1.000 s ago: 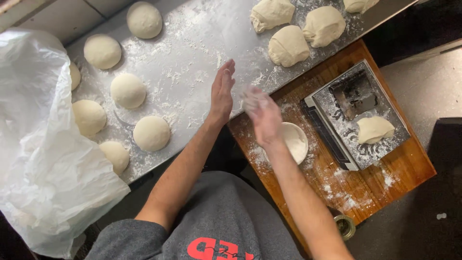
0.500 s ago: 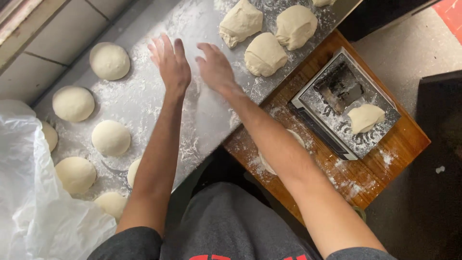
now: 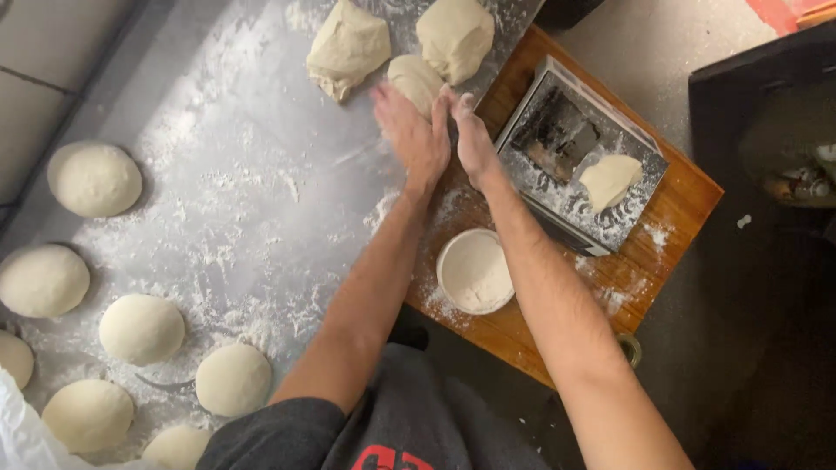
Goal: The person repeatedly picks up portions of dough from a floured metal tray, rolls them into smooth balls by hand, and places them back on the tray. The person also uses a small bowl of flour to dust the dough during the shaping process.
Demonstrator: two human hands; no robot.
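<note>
Head cam, floured steel worktop [image 3: 261, 174], wood side table [image 3: 679, 218], grey floor [image 3: 679, 52]

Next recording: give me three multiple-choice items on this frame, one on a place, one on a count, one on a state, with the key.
1. Where does the white bowl of flour stand?
A. on the wooden board
B. on the steel table
C. on the floor

2. How many rough-cut dough pieces lie at the top of the steel table?
A. one
B. three
C. six

3. What are the left hand and right hand doing?
A. resting in the flour bowl
B. both on the middle dough piece
C. holding a knife

Key: 1 A, the bowl sits on the wood beside the metal scale. 2 B, three irregular lumps show there. 3 B, both hands meet at that lump.
</note>
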